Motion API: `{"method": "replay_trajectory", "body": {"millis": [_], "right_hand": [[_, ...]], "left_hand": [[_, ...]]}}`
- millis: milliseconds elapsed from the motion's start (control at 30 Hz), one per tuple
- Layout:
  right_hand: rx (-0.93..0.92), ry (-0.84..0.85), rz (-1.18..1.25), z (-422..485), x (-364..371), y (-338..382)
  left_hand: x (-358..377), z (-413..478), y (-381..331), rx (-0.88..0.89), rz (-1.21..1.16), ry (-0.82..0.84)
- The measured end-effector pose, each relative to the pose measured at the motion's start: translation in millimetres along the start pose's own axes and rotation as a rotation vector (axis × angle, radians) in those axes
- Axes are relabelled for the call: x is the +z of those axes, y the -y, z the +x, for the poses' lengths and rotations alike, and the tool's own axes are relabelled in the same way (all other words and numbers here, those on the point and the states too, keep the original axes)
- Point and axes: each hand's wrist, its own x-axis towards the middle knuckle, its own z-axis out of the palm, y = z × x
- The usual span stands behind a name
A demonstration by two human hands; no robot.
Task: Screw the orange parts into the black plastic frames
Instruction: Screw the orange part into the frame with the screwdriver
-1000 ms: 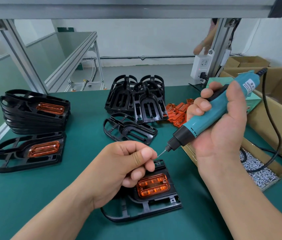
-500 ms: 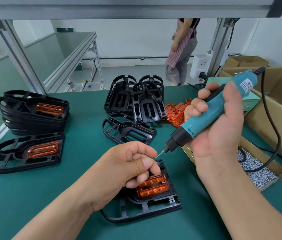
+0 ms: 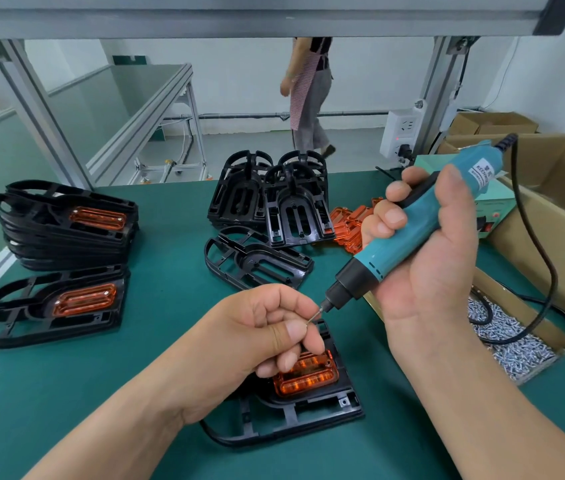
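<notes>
Orange part (image 3: 307, 377) lies seated in the black frame (image 3: 312, 408) at lower centre, awaiting screws. Just above it the left grip (image 3: 267, 341) pinches what looks like a screw (image 3: 309, 321) onto the bit of the electric screwdriver (image 3: 412, 233), which the right grip (image 3: 426, 271) clasps, tilted to meet it.

A frame (image 3: 309, 410) lies flat on the green tabletop (image 3: 66, 393) with an orange part (image 3: 309, 375) seated in it. Just above it, the left grip (image 3: 257, 341) pinches the bit (image 3: 314, 316) of a teal driver (image 3: 412, 233) between thumb and forefinger. The right grip (image 3: 426, 271) wraps the driver, which slants down toward the frame. The driver's cable (image 3: 534, 237) loops to the frame's right over a box of screws (image 3: 509, 344). Behind the frame lies an empty frame (image 3: 257, 261), and beyond that are a frame pile (image 3: 274, 199) and loose orange parts (image 3: 350, 223). To the frame's left are a fitted frame (image 3: 49, 306) and a stack (image 3: 66, 230). Far behind, a person (image 3: 309, 95) walks.
</notes>
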Motion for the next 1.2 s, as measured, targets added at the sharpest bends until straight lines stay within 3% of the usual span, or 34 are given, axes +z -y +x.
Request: {"method": "replay_trajectory", "body": {"millis": [833, 1000, 1100, 1200], "right_hand": [[0.028, 0.01, -0.064, 1, -2, -6], [0.03, 0.045, -0.089, 4, -4, 3], [0.052, 0.085, -0.164, 7, -3, 5], [0.096, 0.123, -0.236, 7, -4, 3]], "left_hand": [[4, -3, -8, 0.021, 0.417, -0.146], [-3, -5, -4, 0.044, 0.779, -0.386], [4, -8, -1, 0.057, 1.104, -0.429], [9, -8, 1, 0.078, 1.281, -0.42]]}}
